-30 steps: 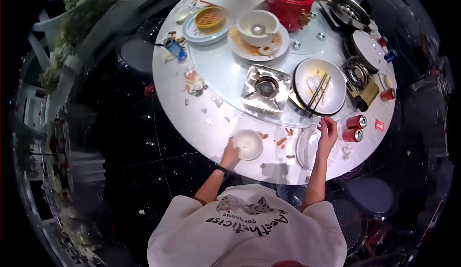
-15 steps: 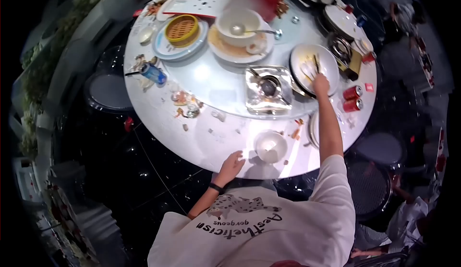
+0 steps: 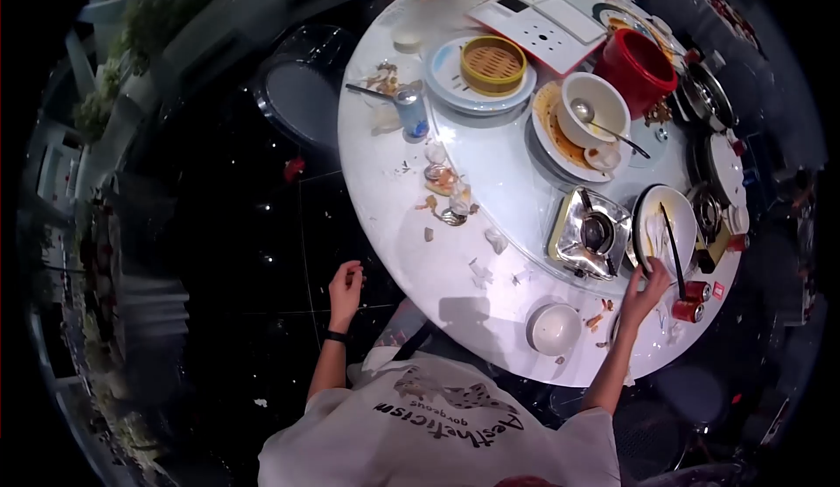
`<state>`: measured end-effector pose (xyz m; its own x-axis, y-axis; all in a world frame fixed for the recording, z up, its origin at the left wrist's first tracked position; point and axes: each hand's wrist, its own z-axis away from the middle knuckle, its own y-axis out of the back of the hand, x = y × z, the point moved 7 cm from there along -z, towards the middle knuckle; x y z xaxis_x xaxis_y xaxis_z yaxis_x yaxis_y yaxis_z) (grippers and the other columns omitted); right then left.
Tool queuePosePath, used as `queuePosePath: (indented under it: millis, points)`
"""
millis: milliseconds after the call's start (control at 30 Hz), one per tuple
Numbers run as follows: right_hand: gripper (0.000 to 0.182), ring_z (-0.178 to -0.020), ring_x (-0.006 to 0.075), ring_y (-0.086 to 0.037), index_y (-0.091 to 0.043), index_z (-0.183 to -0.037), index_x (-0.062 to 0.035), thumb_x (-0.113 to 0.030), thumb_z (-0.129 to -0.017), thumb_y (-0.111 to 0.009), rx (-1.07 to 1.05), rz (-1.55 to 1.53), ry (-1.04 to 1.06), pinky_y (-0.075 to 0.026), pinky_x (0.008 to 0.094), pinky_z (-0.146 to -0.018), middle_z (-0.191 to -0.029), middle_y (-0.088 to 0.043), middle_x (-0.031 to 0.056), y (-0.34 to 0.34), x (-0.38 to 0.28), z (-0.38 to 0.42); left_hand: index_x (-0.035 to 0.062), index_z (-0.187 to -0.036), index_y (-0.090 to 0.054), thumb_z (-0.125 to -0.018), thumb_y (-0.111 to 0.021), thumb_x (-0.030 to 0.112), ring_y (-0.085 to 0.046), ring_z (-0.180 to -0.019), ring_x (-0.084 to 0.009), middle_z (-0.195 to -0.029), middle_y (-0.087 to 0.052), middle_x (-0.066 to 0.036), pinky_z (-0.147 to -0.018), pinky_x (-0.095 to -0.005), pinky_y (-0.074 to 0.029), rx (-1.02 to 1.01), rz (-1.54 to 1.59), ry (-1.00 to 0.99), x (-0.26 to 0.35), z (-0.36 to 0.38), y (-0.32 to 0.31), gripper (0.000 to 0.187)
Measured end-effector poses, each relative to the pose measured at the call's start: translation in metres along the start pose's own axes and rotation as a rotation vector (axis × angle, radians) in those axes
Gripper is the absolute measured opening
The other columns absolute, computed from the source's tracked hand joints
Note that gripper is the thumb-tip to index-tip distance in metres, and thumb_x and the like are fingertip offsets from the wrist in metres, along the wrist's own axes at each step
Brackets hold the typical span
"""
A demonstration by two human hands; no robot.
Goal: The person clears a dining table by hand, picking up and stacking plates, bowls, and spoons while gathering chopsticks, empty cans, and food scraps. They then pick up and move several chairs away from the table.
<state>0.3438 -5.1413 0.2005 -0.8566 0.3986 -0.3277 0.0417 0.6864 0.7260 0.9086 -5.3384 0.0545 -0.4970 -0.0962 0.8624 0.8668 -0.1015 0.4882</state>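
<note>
My right hand [image 3: 646, 289] is at the near rim of a white bowl [image 3: 651, 203], its fingers apart and nothing held in them. Crumpled white scraps lie in that bowl, and dark chopsticks [image 3: 674, 246] slant out over its near side. Just left of it stands a silver portable gas stove [image 3: 577, 255]. My left hand [image 3: 346, 284], with a black band on the wrist, hangs beyond the table edge over the dark floor. Its fingers are loosely bent and hold nothing. Between my hands, near the table's front edge, sits a small white bowl [image 3: 554, 329].
The round white table [image 3: 394, 198] carries a bamboo steamer [image 3: 493, 65] on plates, a large white bowl [image 3: 596, 93] with a ladle [image 3: 617, 137], and a red bucket [image 3: 635, 71]. Food scraps, a blue can [image 3: 411, 112] and red cans [image 3: 689, 310] lie about. A chair [image 3: 302, 102] stands left.
My right hand has drawn back from inside the white bowl to its near rim and let go of the chopsticks. My left hand has moved left, off the table edge. The view has turned left.
</note>
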Motion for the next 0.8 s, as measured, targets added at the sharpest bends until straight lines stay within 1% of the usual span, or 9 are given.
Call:
queuePosePath:
  millis: [133,300,367,433,500,567,667,733,800]
  points:
    - [0.018,-0.091,0.0280,-0.053,-0.056,-0.095,0.0001,0.001,-0.077,-0.058,-0.235,-0.414,-0.084,-0.041,0.0338,-0.082,-0.098,-0.058,0.0140,-0.050,-0.091,0.027,0.0023,-0.102,-0.058,-0.084,-0.058,0.015,-0.061,-0.080,-0.0214,-0.092,-0.063,-0.012,-0.070,-0.0316,-0.049,0.058,-0.102,-0.139,0.018,-0.098,0.019,0.023]
    - [0.010,-0.079,0.0200,-0.058,-0.060,-0.088,0.0006,0.003,-0.079,-0.057,-0.535,-0.714,-0.112,-0.045,0.0288,-0.075,-0.090,-0.060,0.0106,-0.135,-0.245,0.037,0.0024,-0.098,-0.060,-0.082,-0.059,0.020,-0.061,-0.084,-0.0263,-0.091,-0.064,-0.014,-0.073,-0.0359,-0.049,0.018,-0.387,-0.379,0.049,-0.334,0.004,0.024]
    - [0.011,-0.081,0.0178,-0.059,-0.060,-0.090,0.0010,0.002,-0.081,-0.057,-0.736,-0.858,-0.270,-0.046,0.0276,-0.077,-0.094,-0.062,0.0098,-0.198,-0.297,0.058,0.0025,-0.096,-0.061,-0.081,-0.059,0.022,-0.061,-0.085,-0.0282,-0.090,-0.064,-0.016,-0.074,-0.0376,-0.049,-0.085,-0.532,-0.443,0.054,-0.438,-0.018,0.025]
    - [0.013,-0.084,0.0160,-0.060,-0.059,-0.096,0.0011,-0.002,-0.084,-0.056,-0.959,-1.100,-0.569,-0.047,0.0273,-0.079,-0.097,-0.062,0.0090,-0.264,-0.364,0.073,0.0025,-0.094,-0.061,-0.080,-0.060,0.024,-0.061,-0.086,-0.0302,-0.090,-0.064,-0.017,-0.075,-0.0393,-0.049,-0.258,-0.672,-0.470,0.053,-0.528,-0.045,0.026]
    - [0.017,-0.087,0.0162,-0.060,-0.057,-0.102,0.0006,-0.007,-0.087,-0.055,-1.064,-1.388,-0.928,-0.048,0.0282,-0.080,-0.099,-0.062,0.0088,-0.332,-0.428,0.081,0.0026,-0.092,-0.062,-0.079,-0.061,0.026,-0.061,-0.088,-0.0321,-0.089,-0.064,-0.018,-0.076,-0.0410,-0.049,-0.490,-0.777,-0.456,0.044,-0.589,-0.068,0.027]
    - [0.023,-0.089,0.0175,-0.060,-0.056,-0.107,-0.0005,-0.012,-0.088,-0.054,-1.047,-1.540,-1.218,-0.048,0.0288,-0.081,-0.099,-0.062,0.0092,-0.400,-0.477,0.079,0.0026,-0.090,-0.063,-0.079,-0.061,0.028,-0.061,-0.089,-0.0341,-0.089,-0.064,-0.019,-0.078,-0.0427,-0.048,-0.670,-0.834,-0.446,0.040,-0.619,-0.076,0.028]
    - [0.029,-0.094,0.0189,-0.059,-0.054,-0.112,-0.0016,-0.019,-0.089,-0.053,-0.868,-1.725,-1.283,-0.047,0.0303,-0.084,-0.104,-0.060,0.0109,-0.479,-0.529,0.038,0.0036,-0.080,-0.063,-0.077,-0.064,0.030,-0.062,-0.084,-0.0332,-0.081,-0.064,-0.018,-0.073,-0.0427,-0.050,-0.761,-0.907,-0.469,0.069,-0.621,-0.064,0.027]
    - [0.033,-0.098,0.0208,-0.057,-0.053,-0.115,-0.0015,-0.023,-0.090,-0.052,-0.775,-1.772,-1.397,-0.046,0.0333,-0.086,-0.108,-0.059,0.0125,-0.516,-0.557,0.008,0.0026,-0.079,-0.062,-0.078,-0.062,0.028,-0.064,-0.084,-0.0300,-0.076,-0.063,-0.021,-0.067,-0.0415,-0.051,-0.564,-0.965,-0.630,0.102,-0.594,-0.042,0.025]
    - [0.036,-0.101,0.0229,-0.056,-0.052,-0.115,-0.0003,-0.026,-0.090,-0.052,-0.698,-1.896,-1.571,-0.045,0.0367,-0.089,-0.111,-0.058,0.0141,-0.548,-0.578,-0.012,0.0002,-0.084,-0.058,-0.080,-0.058,0.025,-0.065,-0.078,-0.0273,-0.075,-0.063,-0.021,-0.061,-0.0393,-0.051,-0.547,-1.026,-0.690,0.118,-0.544,-0.024,0.025]
